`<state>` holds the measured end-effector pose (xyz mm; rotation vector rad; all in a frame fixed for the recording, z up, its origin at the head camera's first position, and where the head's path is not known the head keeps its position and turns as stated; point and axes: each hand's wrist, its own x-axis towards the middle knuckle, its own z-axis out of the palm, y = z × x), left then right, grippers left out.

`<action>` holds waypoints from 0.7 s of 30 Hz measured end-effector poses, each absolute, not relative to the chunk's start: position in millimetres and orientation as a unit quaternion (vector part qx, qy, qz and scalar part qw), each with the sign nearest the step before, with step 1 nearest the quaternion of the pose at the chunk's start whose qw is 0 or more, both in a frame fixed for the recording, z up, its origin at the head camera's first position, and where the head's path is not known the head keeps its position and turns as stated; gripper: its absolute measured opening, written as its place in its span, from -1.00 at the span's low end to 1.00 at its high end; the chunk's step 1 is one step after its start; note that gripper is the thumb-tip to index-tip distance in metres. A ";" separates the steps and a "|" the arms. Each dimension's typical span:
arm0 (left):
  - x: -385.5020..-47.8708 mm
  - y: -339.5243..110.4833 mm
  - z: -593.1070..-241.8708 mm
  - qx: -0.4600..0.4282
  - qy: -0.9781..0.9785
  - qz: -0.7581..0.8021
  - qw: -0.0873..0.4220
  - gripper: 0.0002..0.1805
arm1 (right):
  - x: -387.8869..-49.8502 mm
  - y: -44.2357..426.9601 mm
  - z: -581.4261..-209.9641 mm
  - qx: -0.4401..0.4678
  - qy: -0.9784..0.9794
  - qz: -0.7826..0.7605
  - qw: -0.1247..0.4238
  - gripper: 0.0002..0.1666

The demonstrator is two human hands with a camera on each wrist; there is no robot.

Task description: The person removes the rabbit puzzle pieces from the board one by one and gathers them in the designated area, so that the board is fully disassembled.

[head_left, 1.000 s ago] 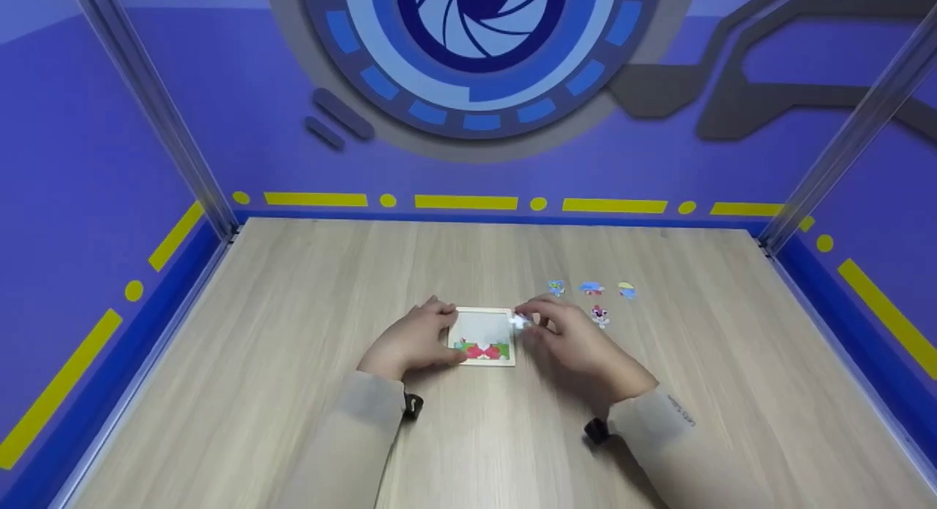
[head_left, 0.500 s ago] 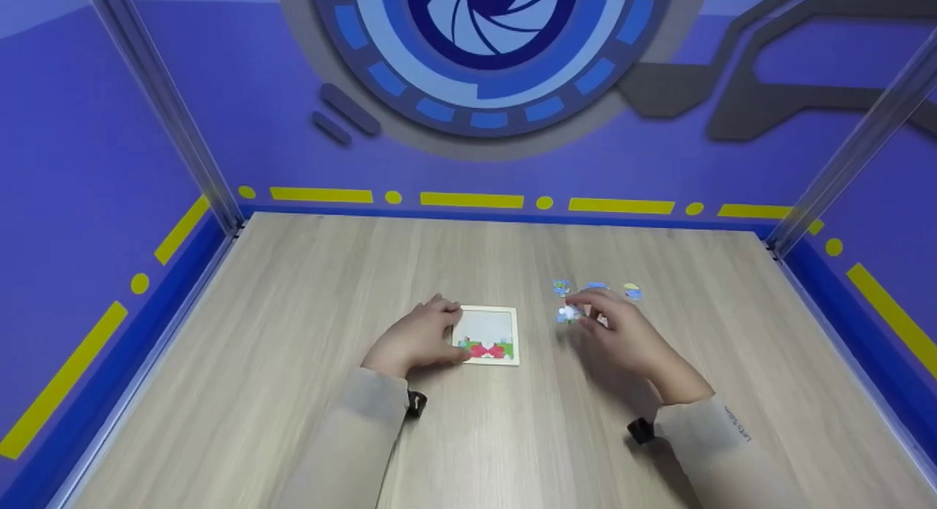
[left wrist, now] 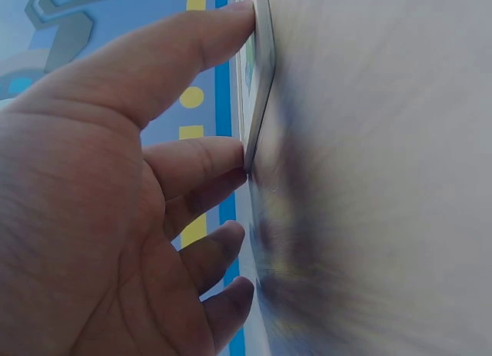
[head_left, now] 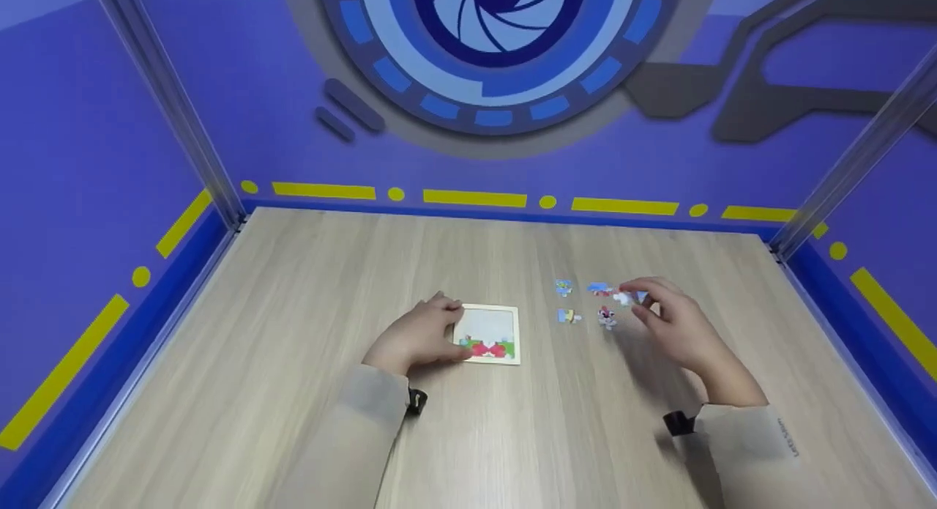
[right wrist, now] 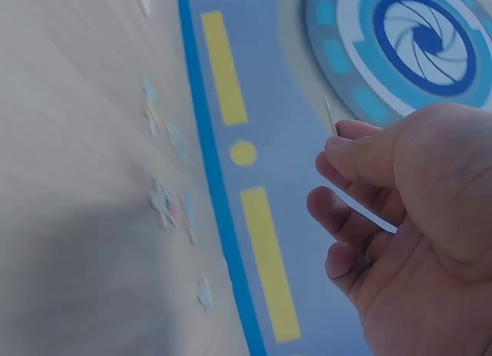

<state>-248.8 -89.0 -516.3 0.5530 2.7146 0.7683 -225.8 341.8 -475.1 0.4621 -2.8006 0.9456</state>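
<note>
On the table, the left hand (head_left: pixel 419 335) holds the left side of a small square jigsaw puzzle frame (head_left: pixel 516 335), thumb at the near corner and fingers at the far corner. Red and green pieces (head_left: pixel 489 350) fill the frame's near part; its far part shows pale backing. To the right, the right hand (head_left: pixel 677 322) pinches a whitish puzzle piece (head_left: pixel 623 298) between thumb and fingertips, above the loose pieces. In the right wrist view that piece (right wrist: pixel 330 114) appears edge-on as a thin sliver, clear of the table. Its printed side is hard to make out.
Several loose puzzle pieces lie right of the frame: a blue-green piece (head_left: pixel 563 288), a blue-and-red piece (head_left: pixel 599 289), a yellow-and-blue piece (head_left: pixel 568 316) and a character piece (head_left: pixel 606 318). A blue piece (head_left: pixel 642 296) is partly hidden by the right fingers. Blue walls (head_left: pixel 468 165) enclose the table.
The right hand has moved right, from the frame's right edge to above the loose pieces, carrying the whitish puzzle piece. The left hand stays on the frame. The head view has shifted slightly.
</note>
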 end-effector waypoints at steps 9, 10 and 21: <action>-247.7 -90.6 -515.1 0.188 0.938 0.260 0.133 -0.03 | -232.1 366.1 -482.1 0.108 -0.944 0.310 0.037 -0.54; -247.6 -90.8 -515.1 0.188 0.938 0.260 0.134 -0.03 | -232.9 367.2 -484.5 0.107 -0.944 0.311 0.031 -0.54; -248.4 -89.5 -516.9 0.185 0.936 0.268 0.136 -0.02 | -238.2 379.4 -500.6 0.077 -0.949 0.306 -0.011 -0.55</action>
